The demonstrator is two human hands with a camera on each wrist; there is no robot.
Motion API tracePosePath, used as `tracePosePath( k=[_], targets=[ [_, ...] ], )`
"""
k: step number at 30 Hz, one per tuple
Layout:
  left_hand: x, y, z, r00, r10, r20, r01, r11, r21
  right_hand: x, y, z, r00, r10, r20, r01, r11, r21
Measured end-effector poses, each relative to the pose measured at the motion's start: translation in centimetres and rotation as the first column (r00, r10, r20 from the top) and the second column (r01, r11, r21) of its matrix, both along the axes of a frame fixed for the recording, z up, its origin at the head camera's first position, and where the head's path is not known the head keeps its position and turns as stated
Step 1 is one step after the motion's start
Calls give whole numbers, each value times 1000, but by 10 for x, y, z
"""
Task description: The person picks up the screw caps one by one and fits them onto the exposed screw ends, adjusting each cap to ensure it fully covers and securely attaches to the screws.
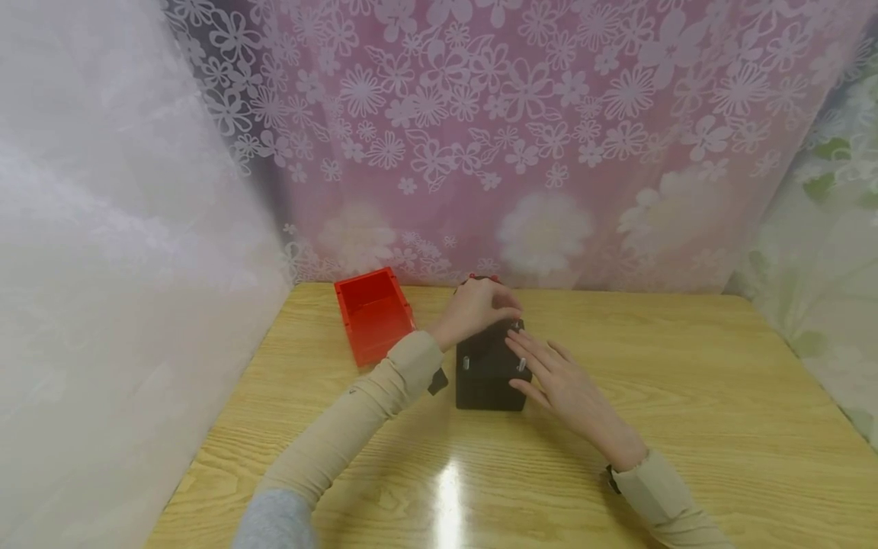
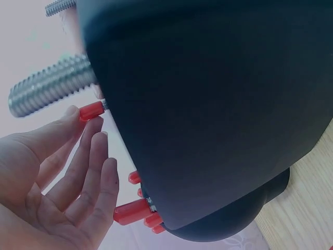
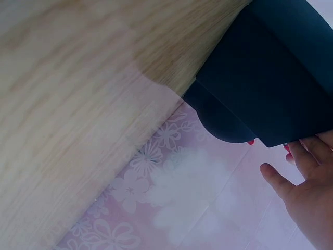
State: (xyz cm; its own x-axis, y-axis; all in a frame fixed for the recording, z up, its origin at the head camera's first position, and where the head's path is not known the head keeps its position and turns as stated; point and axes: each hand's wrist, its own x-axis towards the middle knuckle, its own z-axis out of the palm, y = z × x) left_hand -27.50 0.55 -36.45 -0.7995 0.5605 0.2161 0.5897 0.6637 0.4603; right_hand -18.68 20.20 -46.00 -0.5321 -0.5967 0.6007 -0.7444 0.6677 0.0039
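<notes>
A black box-like body with a rounded far end sits on the table, bare threaded studs sticking up from its top. My left hand reaches over its far part. Between thumb and fingertip that hand pinches a small red cap at the end of a stud; whether the cap is fully seated cannot be told. Another red cap covers a stud near the rounded end, beside several red tips. My right hand lies along the box's right side, fingers extended and touching its upper edge.
An open red box stands on the wooden table, left of the black body. Behind the table's far edge hangs a pink flowered curtain. Pale sheeting closes off the left side.
</notes>
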Motion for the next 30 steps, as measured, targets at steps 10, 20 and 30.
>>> tracePosePath(
  k=[10,20,30],
  targets=[
    [0,1,-2,1000,15,18,-15,999,-31,1,0,1,1000,-2,-7,2,1000,9],
    [4,-4,3,1000,21,-14,-20,999,36,0,-1,1,1000,5,-12,-5,1000,2],
    [3,-21,8,999,18,37,-25,982,189,1,0,2,1000,-9,22,9,1000,3]
  ],
)
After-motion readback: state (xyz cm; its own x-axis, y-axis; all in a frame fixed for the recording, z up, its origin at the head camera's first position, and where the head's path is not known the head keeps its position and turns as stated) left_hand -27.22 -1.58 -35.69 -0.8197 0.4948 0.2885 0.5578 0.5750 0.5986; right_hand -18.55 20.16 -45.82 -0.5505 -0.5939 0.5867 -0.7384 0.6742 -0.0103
